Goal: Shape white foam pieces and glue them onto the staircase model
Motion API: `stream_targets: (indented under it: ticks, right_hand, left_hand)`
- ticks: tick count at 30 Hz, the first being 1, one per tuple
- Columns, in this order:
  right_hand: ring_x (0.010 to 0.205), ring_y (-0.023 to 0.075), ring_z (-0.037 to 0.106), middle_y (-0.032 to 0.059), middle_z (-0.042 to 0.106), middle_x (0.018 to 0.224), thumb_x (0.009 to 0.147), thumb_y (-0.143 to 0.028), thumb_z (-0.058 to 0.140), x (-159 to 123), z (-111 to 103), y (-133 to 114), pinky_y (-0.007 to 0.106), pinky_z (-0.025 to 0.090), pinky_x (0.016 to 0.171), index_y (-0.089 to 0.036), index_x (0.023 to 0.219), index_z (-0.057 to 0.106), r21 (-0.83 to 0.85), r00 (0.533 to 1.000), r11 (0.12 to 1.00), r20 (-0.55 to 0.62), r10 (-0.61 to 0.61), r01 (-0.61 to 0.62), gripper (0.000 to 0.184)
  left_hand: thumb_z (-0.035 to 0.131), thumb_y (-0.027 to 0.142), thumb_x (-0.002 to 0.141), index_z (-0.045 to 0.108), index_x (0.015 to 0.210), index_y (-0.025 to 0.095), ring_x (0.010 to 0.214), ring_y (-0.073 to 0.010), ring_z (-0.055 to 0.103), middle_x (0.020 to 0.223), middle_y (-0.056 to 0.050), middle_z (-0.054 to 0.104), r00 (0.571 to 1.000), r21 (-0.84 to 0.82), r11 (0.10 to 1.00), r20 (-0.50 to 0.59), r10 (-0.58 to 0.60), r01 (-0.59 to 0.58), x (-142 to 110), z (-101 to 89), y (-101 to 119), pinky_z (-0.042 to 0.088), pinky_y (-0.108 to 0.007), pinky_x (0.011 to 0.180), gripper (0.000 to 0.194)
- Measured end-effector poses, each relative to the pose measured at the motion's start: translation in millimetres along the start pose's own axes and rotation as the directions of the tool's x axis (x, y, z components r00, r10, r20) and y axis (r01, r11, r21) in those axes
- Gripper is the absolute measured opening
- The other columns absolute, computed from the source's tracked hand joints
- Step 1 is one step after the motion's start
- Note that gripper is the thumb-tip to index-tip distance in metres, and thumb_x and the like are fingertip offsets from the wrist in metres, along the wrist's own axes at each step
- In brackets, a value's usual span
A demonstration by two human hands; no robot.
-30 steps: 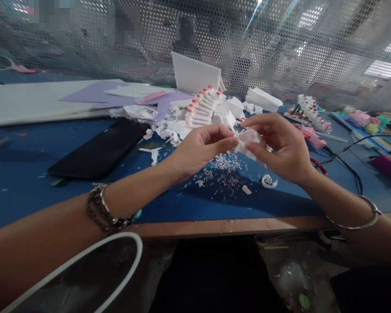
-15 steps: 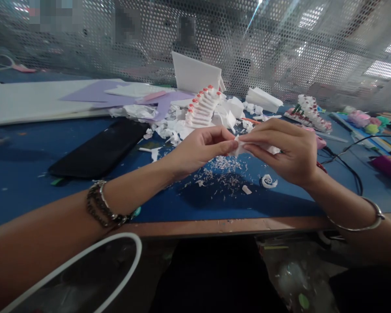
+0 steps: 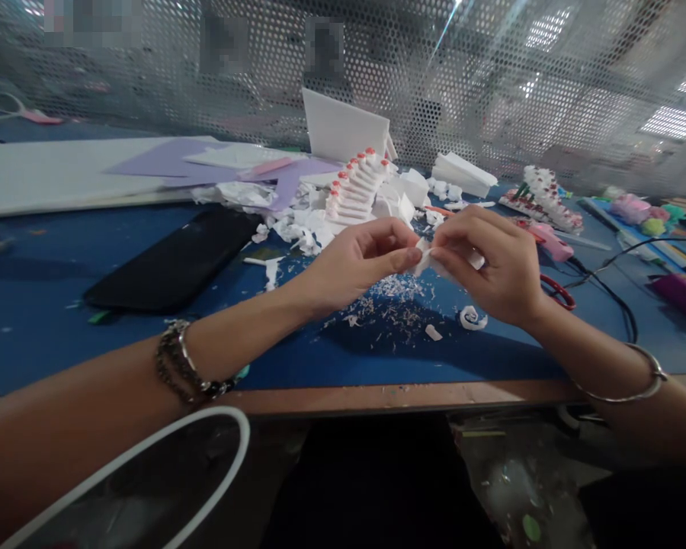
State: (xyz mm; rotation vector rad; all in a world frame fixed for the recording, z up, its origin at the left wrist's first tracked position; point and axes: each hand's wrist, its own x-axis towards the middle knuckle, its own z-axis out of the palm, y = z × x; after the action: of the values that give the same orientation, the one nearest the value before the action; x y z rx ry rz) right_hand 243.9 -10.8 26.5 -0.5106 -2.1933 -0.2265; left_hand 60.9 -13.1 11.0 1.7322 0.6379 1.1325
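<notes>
Both hands meet above the blue table, pinching one small piece of white paper (image 3: 421, 259) between them. My left hand (image 3: 366, 259) grips its left side with thumb and fingertips. On the other side, the thumb and fingers of my right hand (image 3: 492, 259) are closed on it. Fine white shreds (image 3: 397, 301) lie on the table below the hands. A curled white strip (image 3: 472, 318) and a small white scrap (image 3: 433, 332) rest nearby. Behind the hands stands a stepped white model (image 3: 354, 187) with red tips on its rolls.
Crumpled white paper (image 3: 300, 229) lies behind my left hand. A black phone (image 3: 174, 263) is at the left. A pink glue gun (image 3: 552, 240) with a black cord and red-handled scissors (image 3: 559, 292) lie right of my right hand. White sheets and purple paper (image 3: 160, 164) spread at the back left.
My right hand has shifted slightly left and its fingers are more curled. More of the glue gun and the red handle shows. The left hand stays almost in place.
</notes>
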Motion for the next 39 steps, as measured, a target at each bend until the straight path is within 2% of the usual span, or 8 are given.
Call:
stream_targets:
  ticks: [5, 9, 14, 19, 21, 24, 31, 39]
  right_hand:
    - [0.059, 0.0071, 0.045, -0.0008, 0.053, 0.066, 0.081, -0.022, 0.052, 1.0, 2.7, -2.7, 0.022, 0.038, 0.056, -0.015, 0.076, 0.054, 0.122, 0.986, 0.978, 0.040, 0.163, -0.167, 0.009]
    - [0.059, 0.0072, 0.044, -0.0009, 0.052, 0.067, 0.081, -0.021, 0.052, 0.5, 5.0, -2.8, 0.023, 0.036, 0.054, -0.015, 0.076, 0.055, 0.193, 0.979, 0.960, 0.032, 0.202, -0.205, 0.008]
    - [0.053, 0.0049, 0.040, -0.0023, 0.050, 0.063, 0.081, -0.026, 0.053, -0.3, 6.2, -4.3, 0.020, 0.033, 0.047, -0.015, 0.077, 0.054, 0.316, 0.960, 0.907, 0.062, 0.273, -0.278, 0.012]
    - [0.051, 0.0035, 0.040, -0.0031, 0.048, 0.063, 0.077, -0.024, 0.059, 0.3, 7.9, -6.9, 0.017, 0.031, 0.043, -0.015, 0.074, 0.052, 0.447, 0.939, 0.830, 0.084, 0.333, -0.334, 0.011]
    - [0.052, 0.0033, 0.042, -0.0029, 0.049, 0.066, 0.074, -0.023, 0.062, 0.4, 8.7, -6.5, 0.017, 0.033, 0.043, -0.016, 0.074, 0.051, 0.489, 0.933, 0.801, 0.086, 0.349, -0.345, 0.013]
    - [0.054, 0.0034, 0.043, -0.0029, 0.050, 0.067, 0.073, -0.020, 0.063, -0.3, 8.6, -4.9, 0.017, 0.034, 0.045, -0.016, 0.074, 0.051, 0.505, 0.932, 0.791, 0.088, 0.350, -0.345, 0.013]
    - [0.055, 0.0051, 0.043, -0.0030, 0.050, 0.066, 0.073, -0.020, 0.063, -2.6, 6.6, -7.8, 0.020, 0.034, 0.047, -0.017, 0.072, 0.049, 0.344, 0.944, 0.888, -0.013, 0.329, -0.305, 0.014]
    - [0.056, 0.0062, 0.047, -0.0018, 0.052, 0.070, 0.078, -0.022, 0.057, -2.1, 7.1, -7.4, 0.019, 0.036, 0.044, -0.018, 0.080, 0.049, 0.427, 0.952, 0.858, 0.023, 0.307, -0.287, 0.009]
  left_hand:
    - [0.060, 0.025, 0.076, 0.061, 0.077, 0.017, 0.065, -0.0071, 0.050, 0.069, 0.002, 0.057, 0.991, 0.050, 0.997, -0.114, 0.066, -0.061, -2.2, 3.9, -3.7, 0.040, -0.018, 0.064, 0.008]
    - [0.062, 0.024, 0.074, 0.061, 0.087, 0.018, 0.065, -0.0064, 0.051, 0.072, 0.003, 0.060, 0.986, -0.088, 0.995, -0.167, 0.022, -0.037, -3.6, 6.9, -5.4, 0.040, -0.017, 0.063, 0.014]
    - [0.065, 0.023, 0.070, 0.062, 0.073, 0.016, 0.058, -0.0043, 0.047, 0.065, 0.004, 0.055, 0.991, -0.266, 0.963, -0.112, -0.070, 0.038, -1.7, 6.2, -2.9, 0.039, -0.017, 0.060, 0.008]
    - [0.068, 0.025, 0.066, 0.062, 0.066, 0.017, 0.063, -0.0060, 0.051, 0.064, 0.004, 0.057, 0.988, -0.399, 0.905, 0.020, -0.155, 0.150, 0.2, 4.7, -3.0, 0.040, -0.018, 0.063, 0.010]
    - [0.067, 0.025, 0.068, 0.063, 0.066, 0.017, 0.062, -0.0053, 0.051, 0.065, 0.004, 0.058, 0.986, -0.381, 0.910, 0.040, -0.162, 0.165, 0.0, 4.8, -4.3, 0.040, -0.018, 0.062, 0.009]
    - [0.065, 0.024, 0.070, 0.065, 0.068, 0.018, 0.062, -0.0044, 0.051, 0.066, 0.005, 0.059, 0.991, -0.306, 0.944, -0.013, -0.131, 0.121, -1.5, 5.5, -5.3, 0.040, -0.016, 0.062, 0.006]
    - [0.062, 0.019, 0.072, 0.068, 0.077, 0.017, 0.075, -0.0099, 0.058, 0.076, 0.002, 0.066, 0.991, 0.017, 1.000, -0.133, 0.003, -0.001, -5.1, 7.4, 6.6, 0.044, -0.019, 0.070, 0.008]
    - [0.065, 0.026, 0.071, 0.068, 0.079, 0.018, 0.071, -0.0095, 0.056, 0.075, 0.001, 0.064, 0.991, -0.023, 1.000, -0.132, -0.019, 0.017, -3.1, 5.7, 3.7, 0.044, -0.020, 0.068, 0.012]
